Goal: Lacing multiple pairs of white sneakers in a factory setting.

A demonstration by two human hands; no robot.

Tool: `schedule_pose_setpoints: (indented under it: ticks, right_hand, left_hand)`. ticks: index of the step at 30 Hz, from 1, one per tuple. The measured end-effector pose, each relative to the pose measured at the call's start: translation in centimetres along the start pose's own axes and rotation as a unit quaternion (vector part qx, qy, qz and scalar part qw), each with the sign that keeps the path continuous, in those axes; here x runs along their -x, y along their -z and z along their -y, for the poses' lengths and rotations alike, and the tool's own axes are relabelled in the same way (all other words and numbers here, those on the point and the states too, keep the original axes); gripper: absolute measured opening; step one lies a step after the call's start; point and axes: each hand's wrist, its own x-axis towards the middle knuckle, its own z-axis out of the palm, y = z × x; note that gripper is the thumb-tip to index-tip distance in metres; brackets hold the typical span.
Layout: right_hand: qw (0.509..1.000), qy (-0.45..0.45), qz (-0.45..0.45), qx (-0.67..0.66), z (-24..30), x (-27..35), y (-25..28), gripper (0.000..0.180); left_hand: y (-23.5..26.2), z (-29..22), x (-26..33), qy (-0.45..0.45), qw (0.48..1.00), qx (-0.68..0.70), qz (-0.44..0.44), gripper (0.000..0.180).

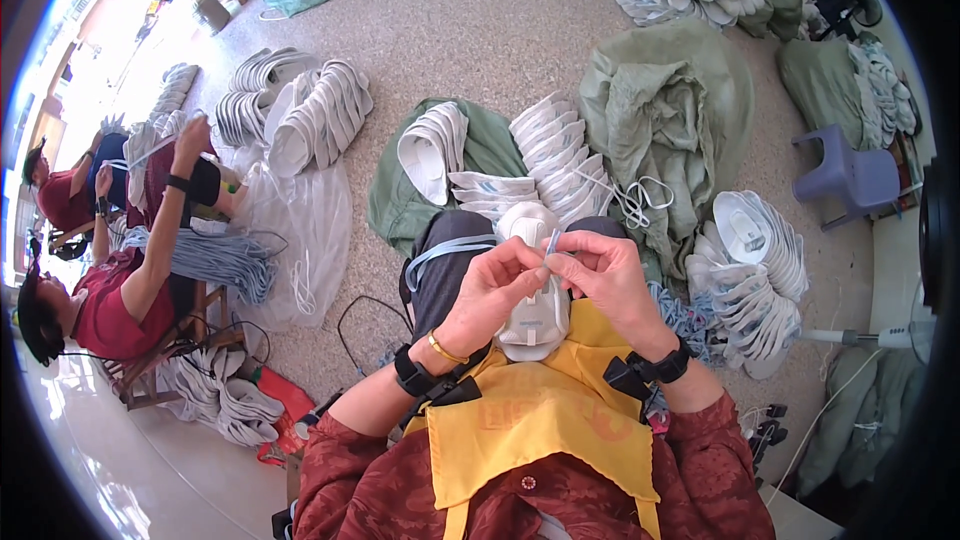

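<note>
A white shoe upper [532, 325] lies on my lap between my knees, its toe toward me. Above it my two hands meet, fingertips almost touching. Thumb and forefinger of my left hand [497, 285] are pinched together at a light blue shoelace [553, 239]. From the other side my right hand [607, 273] pinches the same lace, a short piece of which sticks up between the fingers. My fingers hide the rest of it. Another light blue strip [455, 246] lies across my left thigh. A yellow apron [540, 410] covers my lap.
Stacked white shoe uppers [560, 155] stand just beyond my knees, beside a green cloth sack [665, 110]. More uppers [750, 270] and a purple stool [848, 175] are at the right. Two people sit at the left, the nearer one [125, 285] near a bundle of blue laces [215, 260].
</note>
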Motion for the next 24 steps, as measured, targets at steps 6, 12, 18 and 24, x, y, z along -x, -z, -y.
schedule_pose_setpoints:
  ticks: [6, 12, 18, 24]
  right_hand:
    - [0.998, 0.047, -0.017, 0.048, -0.9, -0.6, -0.2, 0.013]
    - [0.992, 0.1, 0.024, 0.069, 2.4, -1.3, -0.5, 0.01]
    - [0.975, 0.176, 0.049, 0.126, 7.8, -0.6, -1.1, 0.007]
    - [0.941, 0.31, 0.055, 0.126, 20.2, -1.5, 0.2, 0.021]
  left_hand:
    - [0.2, 0.3, -0.3, -0.028, 0.999, -0.021, -0.005, 0.012]
    - [2.6, 0.1, -1.3, -0.203, 0.835, -0.512, -0.018, 0.051]
    - [2.5, 1.3, -1.9, -0.199, 0.808, -0.554, -0.014, 0.053]
    - [3.7, 1.5, -2.0, -0.174, 0.806, -0.566, -0.003, 0.054]
